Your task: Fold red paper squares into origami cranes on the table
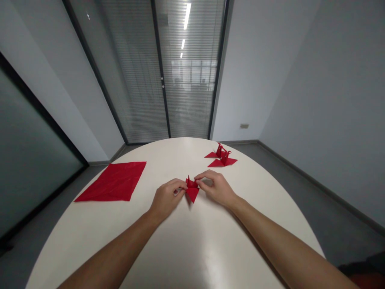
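A small red origami crane (193,193) is held between my two hands above the middle of the table, one wing facing me and a thin point standing up behind it. My left hand (170,196) pinches its left side between thumb and fingers. On the other side, my right hand (217,188) has thumb and forefinger closed at the crane's upper right point. The fingertips cover the small parts they grip. Two finished-looking red paper cranes (224,161) with spread wings stand beyond my right hand, close together.
A red sheet of paper (112,182), lightly creased, lies flat at the left side of the round white table (168,249). Past the far edge are glass doors (186,108) with blinds. A wall with a socket (244,126) stands at the right.
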A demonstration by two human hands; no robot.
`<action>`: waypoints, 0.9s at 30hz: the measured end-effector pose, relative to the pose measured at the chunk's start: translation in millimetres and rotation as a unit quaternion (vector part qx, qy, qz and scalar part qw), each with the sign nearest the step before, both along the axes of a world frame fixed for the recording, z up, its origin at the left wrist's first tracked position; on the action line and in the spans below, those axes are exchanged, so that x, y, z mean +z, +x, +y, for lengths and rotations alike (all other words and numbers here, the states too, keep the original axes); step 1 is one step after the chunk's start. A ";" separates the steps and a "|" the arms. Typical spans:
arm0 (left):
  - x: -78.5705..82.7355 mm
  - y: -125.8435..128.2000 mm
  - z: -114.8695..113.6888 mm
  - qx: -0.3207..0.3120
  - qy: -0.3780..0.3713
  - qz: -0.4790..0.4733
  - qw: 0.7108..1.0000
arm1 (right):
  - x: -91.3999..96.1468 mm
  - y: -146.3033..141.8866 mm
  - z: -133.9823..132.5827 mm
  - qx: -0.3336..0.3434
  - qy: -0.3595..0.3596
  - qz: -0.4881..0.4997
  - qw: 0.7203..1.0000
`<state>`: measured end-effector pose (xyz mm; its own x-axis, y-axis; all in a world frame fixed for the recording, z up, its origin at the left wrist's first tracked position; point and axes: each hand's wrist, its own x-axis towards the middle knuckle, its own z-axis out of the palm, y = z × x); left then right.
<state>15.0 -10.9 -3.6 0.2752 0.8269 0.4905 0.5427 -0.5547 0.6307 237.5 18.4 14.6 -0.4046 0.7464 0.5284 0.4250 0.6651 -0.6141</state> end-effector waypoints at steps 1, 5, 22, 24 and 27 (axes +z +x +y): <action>-0.1 0.1 0.0 -0.001 -0.003 0.004 1.000 | 0.2 0.0 -0.2 0.000 -0.001 0.001 1.000; -0.1 0.4 -0.3 0.000 -0.012 0.008 1.000 | 1.4 -0.4 -1.2 -0.005 -0.001 -0.003 1.000; 27.5 4.8 -6.6 0.045 0.074 0.003 0.996 | 14.2 -1.7 -7.6 -0.004 0.045 -0.050 0.998; 30.0 5.2 -5.1 0.027 0.101 0.045 0.993 | 14.7 -1.7 -7.4 -0.002 0.050 -0.053 0.997; 30.8 6.3 -4.8 0.024 0.137 0.091 0.986 | 14.6 -1.7 -6.8 -0.003 0.058 -0.056 0.997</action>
